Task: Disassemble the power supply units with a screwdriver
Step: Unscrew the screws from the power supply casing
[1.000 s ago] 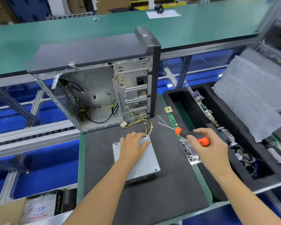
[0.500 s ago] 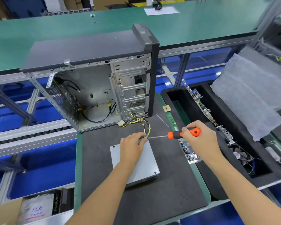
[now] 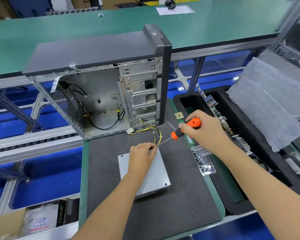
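Power supply unit (image 3: 155, 177): grey metal box, flat on the dark mat (image 3: 163, 213), right under the left grip and down-left of the right grip.
Left grip (image 3: 142, 157): rests on the far top of the box, fingertips pinched together at the far right corner, just where the screwdriver tip arrives; whether a screw or a wire is pinched, cannot tell.
Right grip (image 3: 204, 131): curled round the orange handle, above the mat's right edge, apart from the box.
Screwdriver (image 3: 180, 132): orange and black handle up right, thin shaft slanting down left to the box's far right corner, tip beside the left fingertips.
Wire bundle (image 3: 157, 135): yellow and black, leaves the box's far corner, loops toward the computer case, ends in a white plug (image 3: 130, 131) by the case opening.
Computer case (image 3: 100, 87): upright at the far end of the mat, side open, mostly bare inside, a few black cables on its floor.
Screw tray (image 3: 203, 162): clear plastic, small dark screws inside, right of the box, below the right wrist.
Memory stick (image 3: 189, 138): green strip on the table edge, partly under the right grip.
Black foam tray (image 3: 232, 187): further right, circuit boards standing in its slot.
Table (image 3: 83, 179): green edge around the mat.
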`<state>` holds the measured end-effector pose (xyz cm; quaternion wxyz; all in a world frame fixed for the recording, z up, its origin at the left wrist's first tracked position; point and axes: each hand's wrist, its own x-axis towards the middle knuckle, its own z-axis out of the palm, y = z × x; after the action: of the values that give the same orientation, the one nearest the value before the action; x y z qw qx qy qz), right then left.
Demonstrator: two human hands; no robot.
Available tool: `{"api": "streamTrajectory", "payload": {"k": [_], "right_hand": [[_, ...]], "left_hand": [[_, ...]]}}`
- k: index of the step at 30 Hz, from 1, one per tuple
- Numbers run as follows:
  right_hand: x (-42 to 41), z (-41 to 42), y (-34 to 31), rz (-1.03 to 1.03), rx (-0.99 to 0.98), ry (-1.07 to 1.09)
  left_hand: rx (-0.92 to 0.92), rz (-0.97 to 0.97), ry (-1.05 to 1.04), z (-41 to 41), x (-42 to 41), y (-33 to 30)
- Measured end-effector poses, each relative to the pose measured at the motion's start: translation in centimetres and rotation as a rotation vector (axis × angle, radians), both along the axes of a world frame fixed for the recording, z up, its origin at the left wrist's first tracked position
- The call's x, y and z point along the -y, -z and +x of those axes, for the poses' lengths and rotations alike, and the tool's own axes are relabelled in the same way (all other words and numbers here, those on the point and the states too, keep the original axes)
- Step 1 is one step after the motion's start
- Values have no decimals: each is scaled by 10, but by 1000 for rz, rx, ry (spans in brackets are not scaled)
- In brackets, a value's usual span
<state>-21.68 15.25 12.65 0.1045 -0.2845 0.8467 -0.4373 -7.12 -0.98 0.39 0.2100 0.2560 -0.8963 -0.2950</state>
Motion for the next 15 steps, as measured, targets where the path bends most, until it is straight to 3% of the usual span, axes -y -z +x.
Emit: {"api": "streamTrajectory", "payload": {"k": [6,15], "right_hand": [[24,6,-25,137,-180,-187],[40,9,-37,180,-246,-260]], "left_hand": [[-23,-99,13,0,0,-3],[23,-72,-4,-2,0,-3]]}}
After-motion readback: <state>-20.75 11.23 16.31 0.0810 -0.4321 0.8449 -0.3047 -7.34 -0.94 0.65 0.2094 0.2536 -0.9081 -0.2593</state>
